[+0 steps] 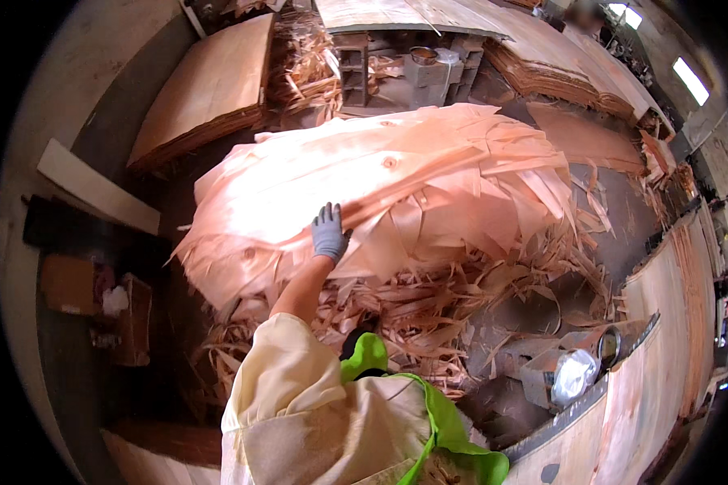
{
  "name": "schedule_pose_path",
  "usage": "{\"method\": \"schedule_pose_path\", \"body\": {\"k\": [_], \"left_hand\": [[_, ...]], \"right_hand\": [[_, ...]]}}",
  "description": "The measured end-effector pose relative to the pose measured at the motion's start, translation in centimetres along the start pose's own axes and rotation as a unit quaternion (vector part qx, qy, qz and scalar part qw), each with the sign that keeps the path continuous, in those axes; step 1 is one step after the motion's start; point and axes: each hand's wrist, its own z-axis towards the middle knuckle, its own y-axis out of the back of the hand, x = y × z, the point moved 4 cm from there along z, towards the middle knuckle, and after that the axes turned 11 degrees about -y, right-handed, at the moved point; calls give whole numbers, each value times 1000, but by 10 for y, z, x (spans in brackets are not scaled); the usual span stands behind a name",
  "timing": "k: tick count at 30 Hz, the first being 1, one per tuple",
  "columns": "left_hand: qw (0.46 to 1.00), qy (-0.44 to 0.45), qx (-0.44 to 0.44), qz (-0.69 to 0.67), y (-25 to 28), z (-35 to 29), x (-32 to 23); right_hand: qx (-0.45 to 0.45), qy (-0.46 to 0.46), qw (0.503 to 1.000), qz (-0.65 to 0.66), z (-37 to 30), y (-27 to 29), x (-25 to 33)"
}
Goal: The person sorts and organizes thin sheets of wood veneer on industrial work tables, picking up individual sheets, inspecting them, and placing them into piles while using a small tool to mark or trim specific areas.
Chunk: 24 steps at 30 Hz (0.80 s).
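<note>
My left hand, in a grey glove, lies palm down on the near side of a big heap of thin wood veneer sheets. Its fingers are stretched out, and nothing is held in them. Pale pinkish-brown veneer with a few knots makes up the heap; many pieces are torn or overlap loosely. A narrow, darker fold or gap in the veneer runs just right of the fingers. My right hand does not show in the head view.
Veneer scraps litter the floor before me. A flat veneer stack stands far left, another far right. Hollow blocks support a board-topped bench. At right, a plastic bag sits beside a long board; boxes are left.
</note>
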Motion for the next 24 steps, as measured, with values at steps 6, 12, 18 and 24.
{"method": "schedule_pose_path", "body": {"k": [6, 12, 18, 24], "left_hand": [[991, -130, -4, 27, -18, 72, 57], [969, -220, -91, -64, 52, 81, 54], [941, -321, -70, -75, 124, 57, 10], [871, -465, 26, -157, 123, 9, -69]], "right_hand": [[98, -55, 993, 22, 4, -40, 58], [166, -108, 975, 100, 2, -54, 77], [402, -232, 807, 365, -17, -155, 239], [426, -238, 687, 538, 0, -195, 409]]}}
